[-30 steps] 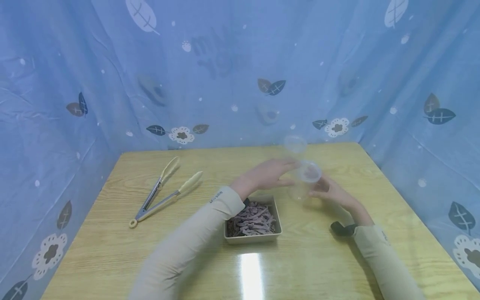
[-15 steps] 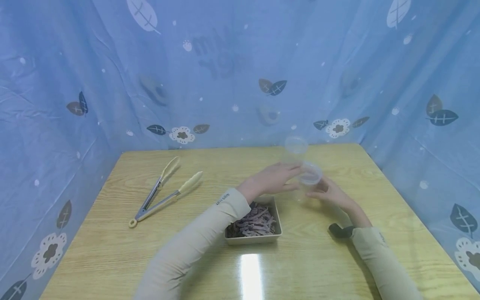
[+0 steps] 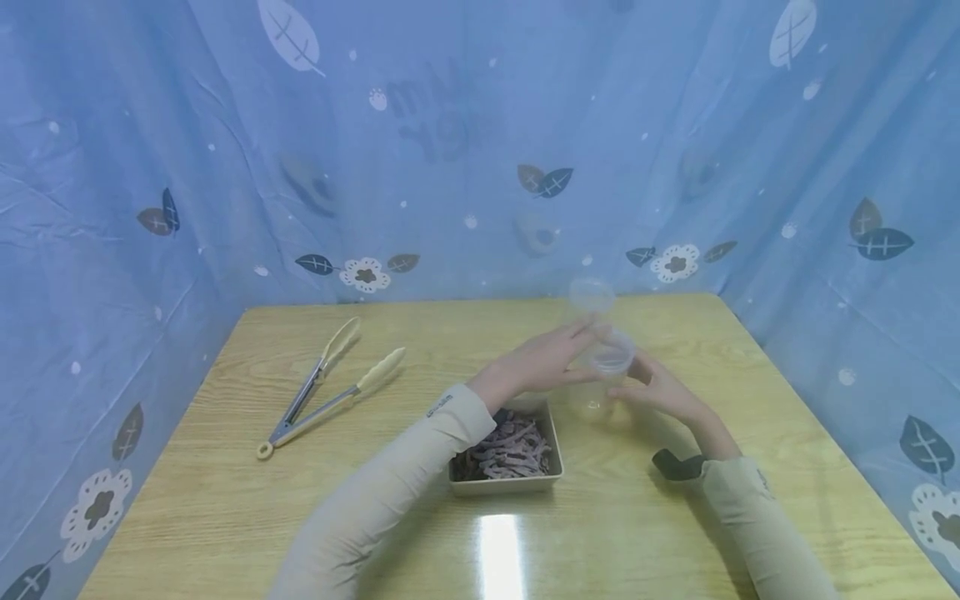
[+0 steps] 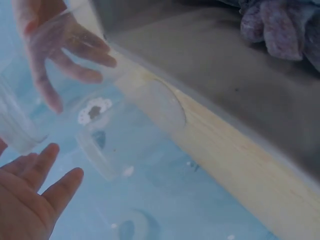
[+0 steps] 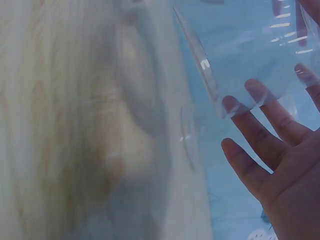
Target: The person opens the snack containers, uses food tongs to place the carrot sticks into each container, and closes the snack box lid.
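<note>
In the head view a clear plastic cup (image 3: 612,353) is between the two hands, slightly tilted. My right hand (image 3: 666,390) holds it from the right side; in the right wrist view its fingers (image 5: 265,142) are spread, with several fingertips against the clear wall. My left hand (image 3: 546,358) reaches in from the left with straight, parted fingers, close to the cup's rim; I cannot tell whether it touches. Behind stands another clear cup (image 3: 591,297), which shows through in the left wrist view as a clear cup (image 4: 132,127).
Below the left forearm stands a square beige container (image 3: 506,485) of dark purplish strips (image 3: 517,450). Tongs (image 3: 318,392) with cream tips lie spread on the wooden table (image 3: 225,508) at left. A blue patterned curtain (image 3: 450,150) encloses the back and sides.
The cup between the hands and the right hand have shifted slightly left. The left hand has stayed close to the cup's rim. The tongs and container have not moved.
</note>
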`<action>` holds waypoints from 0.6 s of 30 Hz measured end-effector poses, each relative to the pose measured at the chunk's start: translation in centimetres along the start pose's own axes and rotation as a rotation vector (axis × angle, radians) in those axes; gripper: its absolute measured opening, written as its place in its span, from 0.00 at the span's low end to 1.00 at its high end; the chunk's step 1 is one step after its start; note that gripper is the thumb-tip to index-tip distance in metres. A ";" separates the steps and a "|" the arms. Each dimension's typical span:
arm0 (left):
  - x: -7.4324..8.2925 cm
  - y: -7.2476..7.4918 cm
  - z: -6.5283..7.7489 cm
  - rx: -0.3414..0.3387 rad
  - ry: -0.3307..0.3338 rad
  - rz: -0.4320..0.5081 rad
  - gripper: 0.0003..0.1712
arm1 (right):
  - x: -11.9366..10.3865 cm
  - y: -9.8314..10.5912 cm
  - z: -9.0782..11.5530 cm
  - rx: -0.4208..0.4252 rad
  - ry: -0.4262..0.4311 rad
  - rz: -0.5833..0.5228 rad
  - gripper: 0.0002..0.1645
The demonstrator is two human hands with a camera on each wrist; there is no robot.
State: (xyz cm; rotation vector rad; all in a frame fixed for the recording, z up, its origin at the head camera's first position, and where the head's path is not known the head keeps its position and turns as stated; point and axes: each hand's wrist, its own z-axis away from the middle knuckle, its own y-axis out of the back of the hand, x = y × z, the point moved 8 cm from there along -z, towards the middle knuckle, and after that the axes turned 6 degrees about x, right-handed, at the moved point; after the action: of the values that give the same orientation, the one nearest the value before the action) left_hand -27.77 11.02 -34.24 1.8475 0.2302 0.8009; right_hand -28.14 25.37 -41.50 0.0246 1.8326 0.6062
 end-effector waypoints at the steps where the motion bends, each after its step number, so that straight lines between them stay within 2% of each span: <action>1: -0.2 0.1 0.1 0.006 0.020 0.032 0.44 | -0.3 -0.1 -0.1 -0.006 0.014 -0.002 0.48; 5: -0.7 0.7 0.3 0.057 0.049 0.136 0.46 | -1.7 -0.6 -0.7 -0.027 0.067 -0.030 0.50; 10: -0.5 1.8 0.9 0.092 0.017 0.249 0.48 | -3.3 -1.2 -1.0 -0.052 0.110 -0.053 0.51; 14: -0.3 2.6 1.5 0.103 -0.022 0.300 0.46 | -4.4 -1.8 -1.2 -0.066 0.144 -0.049 0.51; 18: -0.2 3.7 2.2 0.146 -0.023 0.331 0.43 | -6.0 -2.3 -1.6 -0.073 0.200 -0.036 0.51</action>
State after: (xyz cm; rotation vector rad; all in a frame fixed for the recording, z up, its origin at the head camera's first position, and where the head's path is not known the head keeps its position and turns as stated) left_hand -27.35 7.70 -31.54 2.0622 -0.0358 1.0098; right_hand -26.79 20.89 -36.86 -0.1215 1.9978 0.6694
